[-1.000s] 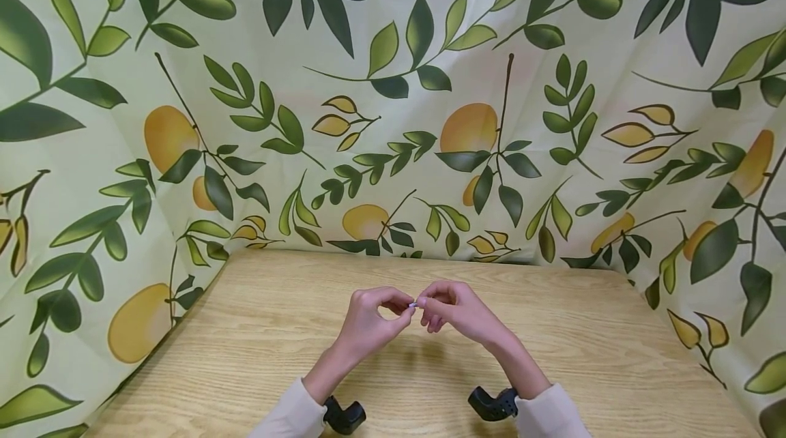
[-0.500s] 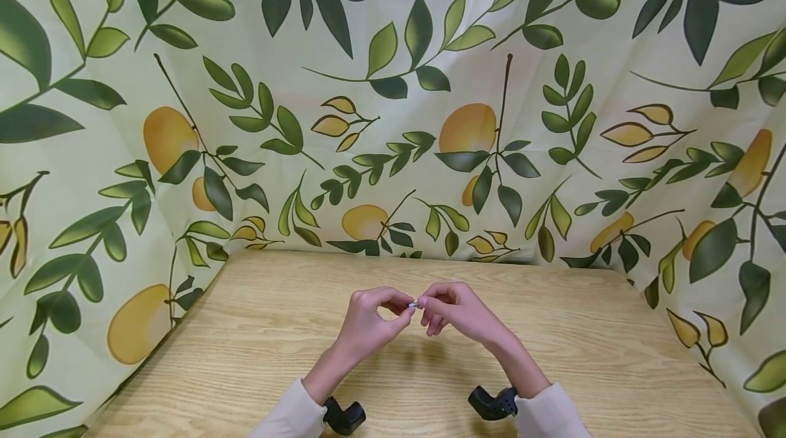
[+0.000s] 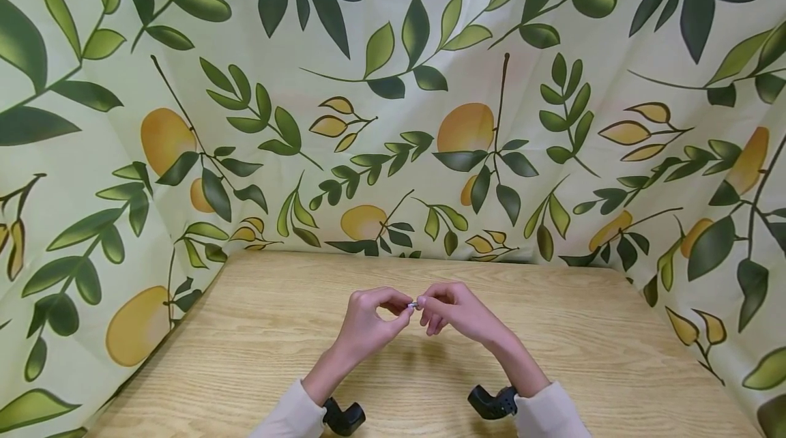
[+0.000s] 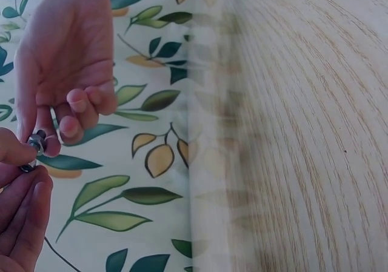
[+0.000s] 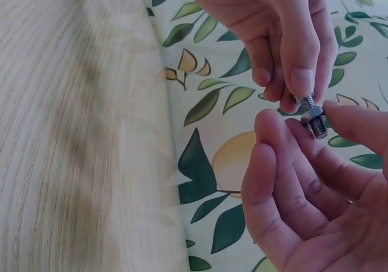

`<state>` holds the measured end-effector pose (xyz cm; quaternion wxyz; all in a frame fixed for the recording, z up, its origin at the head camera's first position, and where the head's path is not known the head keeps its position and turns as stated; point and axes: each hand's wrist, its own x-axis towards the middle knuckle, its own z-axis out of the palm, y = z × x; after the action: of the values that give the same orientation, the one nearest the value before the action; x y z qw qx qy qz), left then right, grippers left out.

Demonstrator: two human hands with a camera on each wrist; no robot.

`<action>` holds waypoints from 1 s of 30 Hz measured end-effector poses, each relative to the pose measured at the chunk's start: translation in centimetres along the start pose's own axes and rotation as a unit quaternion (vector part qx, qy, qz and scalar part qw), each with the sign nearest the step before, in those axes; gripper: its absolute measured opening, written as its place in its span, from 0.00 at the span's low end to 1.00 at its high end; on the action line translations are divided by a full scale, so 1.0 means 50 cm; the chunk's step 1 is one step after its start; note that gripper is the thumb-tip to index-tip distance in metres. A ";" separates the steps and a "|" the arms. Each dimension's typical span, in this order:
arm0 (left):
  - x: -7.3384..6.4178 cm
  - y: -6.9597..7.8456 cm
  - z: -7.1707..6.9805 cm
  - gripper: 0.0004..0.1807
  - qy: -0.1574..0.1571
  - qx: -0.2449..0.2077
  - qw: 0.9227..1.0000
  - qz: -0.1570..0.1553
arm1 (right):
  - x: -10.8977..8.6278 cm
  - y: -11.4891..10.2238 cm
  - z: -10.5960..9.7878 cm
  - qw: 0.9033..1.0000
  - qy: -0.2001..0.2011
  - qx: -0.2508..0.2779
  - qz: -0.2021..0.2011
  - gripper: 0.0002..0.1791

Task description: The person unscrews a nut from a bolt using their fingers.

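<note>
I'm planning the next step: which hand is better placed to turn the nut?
Probably the right hand: its thumb is right at the nut, while the left hand pinches the bolt by its other end, seemingly steadying it.

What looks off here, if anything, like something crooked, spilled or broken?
Nothing stands out. The left hand pinches the bolt, the right hand holds the hex nut partway along it, and no spill shows on the wooden table. Fine damage would be too small to see.
</note>
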<state>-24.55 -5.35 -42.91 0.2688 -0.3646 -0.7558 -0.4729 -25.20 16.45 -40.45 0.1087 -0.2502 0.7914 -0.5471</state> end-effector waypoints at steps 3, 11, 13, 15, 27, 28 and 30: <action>0.000 0.001 -0.001 0.05 0.000 0.002 1.000 -0.002 | 0.000 0.001 0.000 1.000 -0.003 0.002 -0.001 0.16; 0.000 0.004 -0.003 0.04 -0.001 0.002 1.000 -0.007 | 0.000 -0.001 0.002 1.000 0.001 0.014 -0.014 0.16; 0.000 0.004 -0.003 0.04 -0.001 0.003 1.000 -0.008 | 0.000 -0.002 0.002 1.000 0.000 0.015 -0.015 0.16; 0.000 0.004 -0.003 0.04 -0.001 0.004 1.000 -0.008 | 0.000 -0.002 0.002 1.000 -0.001 0.014 -0.015 0.15; 0.000 0.002 -0.002 0.04 0.005 0.007 1.000 0.003 | 0.001 -0.002 0.004 1.000 0.010 0.010 -0.007 0.18; 0.000 0.002 -0.002 0.04 0.005 0.007 1.000 0.003 | 0.001 -0.002 0.004 1.000 0.009 0.011 -0.008 0.17; 0.000 0.002 -0.002 0.04 0.006 0.005 1.000 0.003 | 0.000 -0.003 0.004 1.000 0.010 0.015 -0.012 0.16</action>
<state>-24.48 -5.40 -42.82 0.2764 -0.3622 -0.7557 -0.4705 -25.07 16.24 -40.40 0.0985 -0.2524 0.7811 -0.5626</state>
